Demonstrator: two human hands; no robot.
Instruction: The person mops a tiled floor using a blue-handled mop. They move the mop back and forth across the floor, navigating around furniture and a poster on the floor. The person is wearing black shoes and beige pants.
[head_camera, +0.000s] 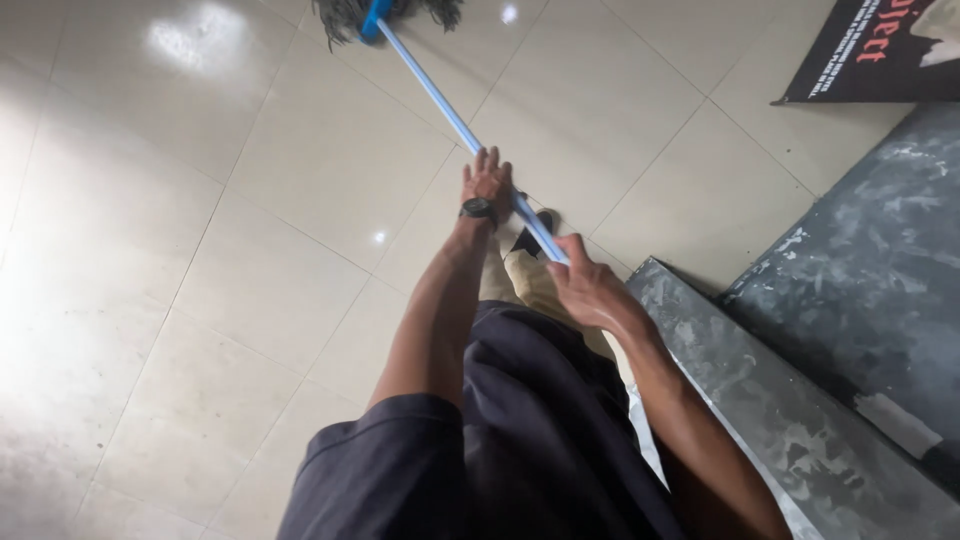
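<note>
A mop with a light blue handle (440, 100) runs from my hands up to a dark stringy mop head (345, 15) with a blue clamp at the top edge, resting on the glossy beige tiled floor (250, 230). My left hand (487, 182), with a black watch on the wrist, grips the handle farther down the pole. My right hand (585, 285) is wrapped around the handle's near end, close to my body. My dark shirt and beige trousers fill the bottom centre.
A grey mottled stone ledge or step (760, 400) runs along my right side, with a higher grey slab (880, 270) behind it. A dark printed mat (880, 50) lies at the top right. Tiled floor spreads to the left.
</note>
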